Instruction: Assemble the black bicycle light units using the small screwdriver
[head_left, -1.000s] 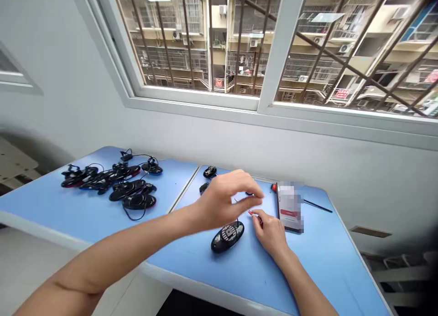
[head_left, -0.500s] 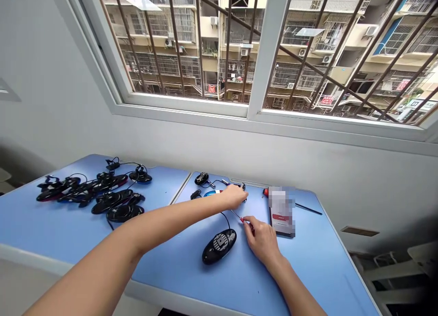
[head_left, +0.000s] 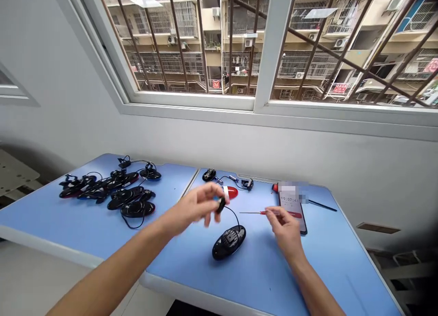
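My left hand [head_left: 200,204] is raised over the table with its fingers curled round a small black part [head_left: 221,204]. A thin cable [head_left: 234,214] leads from that part to a black oval device [head_left: 229,243] with a ridged round centre, lying on the blue table. My right hand [head_left: 284,227] pinches the red handle of a thin screwdriver [head_left: 252,212], whose shaft points left toward the cable. Behind my left hand lies a red and white oval piece [head_left: 231,192], partly hidden by the fingers.
Several black oval devices with cables [head_left: 125,195] lie clustered on the left table. At the back sit another small black oval device [head_left: 209,174] and a black part with wires [head_left: 247,183]. To the right are a phone [head_left: 297,215] and a thin black rod [head_left: 321,204].
My left hand has come back from the rear of the table and now holds the small black part by the cable. My right hand has shifted right with the screwdriver, its shaft now level.
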Demonstrator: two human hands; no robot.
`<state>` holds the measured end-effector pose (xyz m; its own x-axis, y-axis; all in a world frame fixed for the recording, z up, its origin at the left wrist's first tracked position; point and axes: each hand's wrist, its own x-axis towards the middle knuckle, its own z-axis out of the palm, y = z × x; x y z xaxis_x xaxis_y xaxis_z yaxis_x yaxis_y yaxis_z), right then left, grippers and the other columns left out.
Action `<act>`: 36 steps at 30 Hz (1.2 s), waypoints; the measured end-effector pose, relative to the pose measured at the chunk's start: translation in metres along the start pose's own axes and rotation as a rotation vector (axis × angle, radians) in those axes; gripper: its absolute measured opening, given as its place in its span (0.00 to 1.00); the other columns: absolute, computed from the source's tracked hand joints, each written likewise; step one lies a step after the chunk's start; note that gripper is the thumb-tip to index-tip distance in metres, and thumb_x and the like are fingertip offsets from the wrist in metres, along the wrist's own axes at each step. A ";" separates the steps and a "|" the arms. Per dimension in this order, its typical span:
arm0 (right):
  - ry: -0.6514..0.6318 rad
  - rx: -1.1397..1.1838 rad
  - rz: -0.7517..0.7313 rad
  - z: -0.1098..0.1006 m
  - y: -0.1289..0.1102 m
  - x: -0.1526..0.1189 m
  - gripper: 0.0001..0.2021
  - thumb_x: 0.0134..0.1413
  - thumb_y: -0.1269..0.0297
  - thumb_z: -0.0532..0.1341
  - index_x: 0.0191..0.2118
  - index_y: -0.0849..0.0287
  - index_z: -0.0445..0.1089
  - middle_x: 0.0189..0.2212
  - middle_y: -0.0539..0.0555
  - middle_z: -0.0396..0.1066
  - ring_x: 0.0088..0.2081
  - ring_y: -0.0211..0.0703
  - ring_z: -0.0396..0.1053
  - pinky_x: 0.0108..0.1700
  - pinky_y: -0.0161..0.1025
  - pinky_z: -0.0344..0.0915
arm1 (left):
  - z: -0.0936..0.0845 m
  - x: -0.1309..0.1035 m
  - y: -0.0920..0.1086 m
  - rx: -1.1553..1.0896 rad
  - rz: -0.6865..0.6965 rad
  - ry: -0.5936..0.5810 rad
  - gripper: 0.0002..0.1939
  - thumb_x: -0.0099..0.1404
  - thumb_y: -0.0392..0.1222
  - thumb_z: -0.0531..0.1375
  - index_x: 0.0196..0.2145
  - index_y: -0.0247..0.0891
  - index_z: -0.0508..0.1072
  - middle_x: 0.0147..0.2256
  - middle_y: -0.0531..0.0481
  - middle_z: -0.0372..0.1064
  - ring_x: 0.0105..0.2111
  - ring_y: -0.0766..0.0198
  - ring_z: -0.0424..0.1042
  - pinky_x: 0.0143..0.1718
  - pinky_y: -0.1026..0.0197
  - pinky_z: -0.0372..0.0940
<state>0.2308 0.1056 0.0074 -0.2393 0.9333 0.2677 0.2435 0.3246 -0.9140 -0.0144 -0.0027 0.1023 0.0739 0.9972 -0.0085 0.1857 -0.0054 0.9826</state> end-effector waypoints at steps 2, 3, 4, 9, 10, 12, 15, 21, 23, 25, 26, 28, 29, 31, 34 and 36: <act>0.124 0.153 0.036 -0.004 -0.002 0.000 0.18 0.53 0.46 0.62 0.32 0.58 0.72 0.18 0.46 0.60 0.20 0.36 0.54 0.23 0.35 0.53 | 0.005 -0.034 -0.021 -0.259 -0.184 0.001 0.18 0.63 0.50 0.61 0.46 0.37 0.67 0.44 0.43 0.68 0.28 0.67 0.69 0.18 0.69 0.56; 0.175 0.224 0.041 -0.006 -0.003 -0.001 0.18 0.54 0.46 0.62 0.32 0.58 0.70 0.17 0.45 0.58 0.20 0.35 0.53 0.23 0.35 0.52 | 0.009 -0.046 -0.033 -0.317 -0.262 0.011 0.19 0.61 0.52 0.62 0.44 0.36 0.68 0.41 0.44 0.68 0.27 0.68 0.68 0.19 0.69 0.56; 0.205 0.292 0.045 -0.007 -0.004 -0.001 0.18 0.55 0.46 0.62 0.30 0.57 0.69 0.18 0.45 0.57 0.21 0.35 0.53 0.23 0.34 0.52 | 0.014 -0.054 -0.044 -0.343 -0.325 0.025 0.20 0.61 0.52 0.62 0.45 0.36 0.67 0.36 0.47 0.68 0.24 0.70 0.65 0.20 0.68 0.56; 0.025 0.428 0.122 0.002 -0.011 -0.002 0.21 0.55 0.44 0.60 0.24 0.57 0.62 0.22 0.48 0.57 0.21 0.34 0.51 0.21 0.33 0.51 | 0.040 -0.056 -0.078 -0.102 -0.233 0.142 0.16 0.55 0.41 0.63 0.43 0.41 0.67 0.41 0.49 0.65 0.32 0.66 0.64 0.27 0.66 0.57; -0.031 0.425 0.129 0.006 -0.012 -0.002 0.21 0.55 0.44 0.59 0.24 0.56 0.61 0.21 0.47 0.55 0.22 0.35 0.52 0.21 0.33 0.51 | 0.044 -0.053 -0.080 0.002 -0.175 0.161 0.15 0.54 0.39 0.63 0.41 0.41 0.68 0.44 0.48 0.63 0.35 0.64 0.64 0.30 0.65 0.59; -0.125 0.431 0.136 0.015 -0.013 -0.003 0.22 0.56 0.44 0.59 0.22 0.56 0.59 0.21 0.47 0.54 0.24 0.37 0.54 0.23 0.34 0.56 | 0.050 -0.046 -0.081 0.188 -0.111 0.154 0.16 0.53 0.36 0.62 0.40 0.42 0.67 0.46 0.49 0.63 0.37 0.61 0.63 0.35 0.62 0.60; -0.232 0.416 0.187 0.021 -0.010 -0.004 0.24 0.56 0.41 0.57 0.22 0.56 0.59 0.27 0.52 0.61 0.32 0.42 0.61 0.31 0.38 0.65 | 0.047 -0.036 -0.077 0.342 -0.075 0.070 0.15 0.55 0.34 0.61 0.41 0.42 0.66 0.42 0.51 0.65 0.36 0.61 0.63 0.40 0.59 0.60; -0.444 0.280 0.335 0.016 -0.004 -0.005 0.25 0.57 0.39 0.56 0.35 0.60 0.73 0.33 0.56 0.70 0.31 0.42 0.66 0.27 0.36 0.62 | 0.020 -0.019 -0.070 0.367 -0.002 -0.163 0.16 0.58 0.31 0.58 0.44 0.42 0.69 0.42 0.50 0.64 0.39 0.61 0.65 0.42 0.59 0.63; -0.446 0.284 0.347 0.014 -0.006 -0.006 0.26 0.57 0.39 0.56 0.35 0.60 0.73 0.32 0.56 0.70 0.30 0.41 0.67 0.26 0.35 0.61 | 0.014 -0.012 -0.069 0.285 0.003 -0.194 0.17 0.60 0.32 0.56 0.46 0.43 0.70 0.43 0.48 0.62 0.41 0.60 0.65 0.39 0.60 0.65; -0.432 0.328 0.353 0.014 -0.008 -0.006 0.25 0.58 0.39 0.56 0.34 0.60 0.73 0.32 0.56 0.70 0.30 0.41 0.67 0.25 0.34 0.62 | 0.012 -0.005 -0.068 0.122 -0.053 -0.200 0.15 0.62 0.35 0.56 0.47 0.41 0.70 0.45 0.46 0.60 0.41 0.60 0.65 0.33 0.63 0.68; -0.430 0.356 0.364 0.014 -0.009 -0.007 0.25 0.58 0.40 0.55 0.34 0.60 0.73 0.32 0.56 0.70 0.31 0.41 0.67 0.25 0.34 0.62 | 0.012 -0.002 -0.068 0.019 -0.097 -0.201 0.14 0.62 0.38 0.57 0.46 0.40 0.70 0.45 0.46 0.60 0.41 0.60 0.65 0.30 0.64 0.68; -0.443 0.397 0.398 0.014 -0.009 -0.007 0.24 0.58 0.41 0.56 0.32 0.60 0.72 0.30 0.55 0.69 0.29 0.40 0.66 0.23 0.32 0.61 | 0.012 0.003 -0.070 -0.182 -0.188 -0.200 0.16 0.60 0.43 0.62 0.46 0.38 0.71 0.42 0.46 0.62 0.38 0.61 0.67 0.28 0.64 0.68; -0.455 0.407 0.416 0.015 -0.008 -0.007 0.24 0.59 0.41 0.56 0.31 0.60 0.71 0.29 0.55 0.69 0.28 0.38 0.65 0.22 0.32 0.60 | 0.012 0.005 -0.072 -0.262 -0.231 -0.207 0.19 0.59 0.45 0.64 0.47 0.38 0.70 0.39 0.47 0.64 0.36 0.62 0.68 0.27 0.65 0.68; -0.475 0.419 0.446 0.016 -0.008 -0.008 0.24 0.59 0.41 0.56 0.30 0.60 0.70 0.27 0.53 0.67 0.25 0.37 0.63 0.21 0.31 0.60 | 0.010 0.005 -0.077 -0.382 -0.307 -0.241 0.23 0.59 0.49 0.66 0.49 0.38 0.69 0.34 0.49 0.66 0.30 0.65 0.71 0.23 0.69 0.62; -0.472 0.461 0.475 0.018 -0.010 -0.007 0.24 0.56 0.40 0.58 0.28 0.59 0.67 0.28 0.53 0.66 0.25 0.37 0.63 0.19 0.32 0.60 | 0.004 0.003 -0.086 -0.543 -0.373 -0.292 0.24 0.60 0.53 0.66 0.49 0.37 0.69 0.38 0.46 0.70 0.27 0.68 0.72 0.16 0.73 0.50; -0.473 0.472 0.491 0.018 -0.012 -0.007 0.23 0.55 0.40 0.59 0.27 0.58 0.65 0.29 0.53 0.67 0.25 0.37 0.62 0.17 0.31 0.58 | 0.000 0.003 -0.090 -0.649 -0.382 -0.297 0.24 0.61 0.53 0.66 0.49 0.36 0.70 0.40 0.44 0.70 0.28 0.67 0.73 0.15 0.74 0.52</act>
<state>0.2124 0.0927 0.0111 -0.6042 0.7549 -0.2550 0.0285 -0.2994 -0.9537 -0.0306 0.0006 0.0139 0.3944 0.8598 -0.3244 -0.3485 0.4666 0.8129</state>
